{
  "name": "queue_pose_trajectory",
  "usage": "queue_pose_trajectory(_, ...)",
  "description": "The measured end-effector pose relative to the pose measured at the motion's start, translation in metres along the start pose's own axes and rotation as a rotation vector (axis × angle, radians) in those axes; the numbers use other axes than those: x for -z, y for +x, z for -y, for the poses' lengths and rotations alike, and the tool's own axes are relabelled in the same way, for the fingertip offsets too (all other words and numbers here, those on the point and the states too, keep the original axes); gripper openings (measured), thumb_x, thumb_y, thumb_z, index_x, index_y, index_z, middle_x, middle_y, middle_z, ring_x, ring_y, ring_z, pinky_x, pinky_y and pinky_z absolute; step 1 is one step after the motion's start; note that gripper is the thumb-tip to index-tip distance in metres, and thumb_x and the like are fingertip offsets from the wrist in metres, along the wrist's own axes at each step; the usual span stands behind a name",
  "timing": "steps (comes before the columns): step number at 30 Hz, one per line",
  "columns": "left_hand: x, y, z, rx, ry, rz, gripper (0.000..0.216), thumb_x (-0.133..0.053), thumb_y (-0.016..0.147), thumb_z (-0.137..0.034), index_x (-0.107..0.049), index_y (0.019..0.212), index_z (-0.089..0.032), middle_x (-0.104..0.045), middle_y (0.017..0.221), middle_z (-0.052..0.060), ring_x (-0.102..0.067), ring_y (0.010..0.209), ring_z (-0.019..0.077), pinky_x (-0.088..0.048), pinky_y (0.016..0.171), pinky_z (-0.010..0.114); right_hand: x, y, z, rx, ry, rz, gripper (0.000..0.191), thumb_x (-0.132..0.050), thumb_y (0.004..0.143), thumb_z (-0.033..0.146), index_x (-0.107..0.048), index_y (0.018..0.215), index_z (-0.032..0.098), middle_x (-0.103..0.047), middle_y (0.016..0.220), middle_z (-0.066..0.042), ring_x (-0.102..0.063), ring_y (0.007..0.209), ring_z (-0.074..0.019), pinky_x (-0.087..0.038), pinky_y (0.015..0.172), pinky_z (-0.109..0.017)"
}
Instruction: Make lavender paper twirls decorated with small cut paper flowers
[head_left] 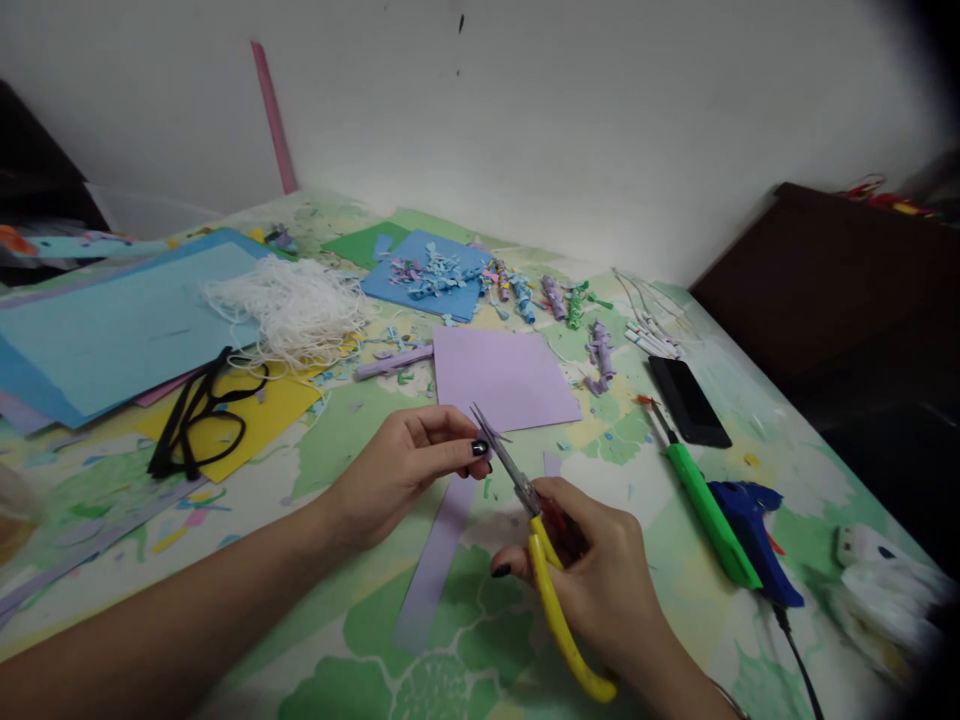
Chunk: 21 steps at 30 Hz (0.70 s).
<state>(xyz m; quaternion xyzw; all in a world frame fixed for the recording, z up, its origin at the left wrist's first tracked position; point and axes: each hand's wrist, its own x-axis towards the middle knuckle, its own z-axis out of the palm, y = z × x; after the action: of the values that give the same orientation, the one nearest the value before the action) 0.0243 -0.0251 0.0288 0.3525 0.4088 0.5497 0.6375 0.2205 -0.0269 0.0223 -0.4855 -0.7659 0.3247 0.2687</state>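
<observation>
My right hand point(592, 570) grips yellow-handled scissors point(551, 590), thumb and fingers in the loops. Their blades, slightly parted, point up and left, right at the fingertips of my left hand point(427, 460). Those fingers are pinched together on a small piece of purple paper, mostly hidden by the fingers and blades. Below the hands a purple paper strip point(439, 575) lies on the table. Just beyond them rests a square purple sheet point(502, 375), with a rolled purple paper point(394, 362) at its left edge.
Left are blue sheets point(135, 320), white string point(300, 310) and black glasses point(202, 420) on yellow paper. Blue paper point(420, 280) at the back bears paper scraps, with fringed rolls point(555, 297) beside it. Right lie a phone point(690, 400), a green-handled tool point(709, 515) and a blue glue gun point(757, 540).
</observation>
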Motion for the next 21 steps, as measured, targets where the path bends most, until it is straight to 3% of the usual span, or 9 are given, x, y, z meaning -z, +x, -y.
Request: queue_pose_trajectory(21,0.0047,0.0011,-0.0015,-0.087,0.121,-0.046,0.007,-0.074,0.071,-0.020,-0.069,0.072,-0.015,-0.070,0.066,0.002,-0.062,0.063,0.0125,-0.047,0.063,0.023,0.0024,-0.0008,-0.0014,0.053,-0.053,-0.026,0.037,-0.081,0.064,0.046,-0.057,0.067,0.018,-0.035,0.050,0.008,-0.031,0.046,-0.0068,-0.026,0.042,-0.018)
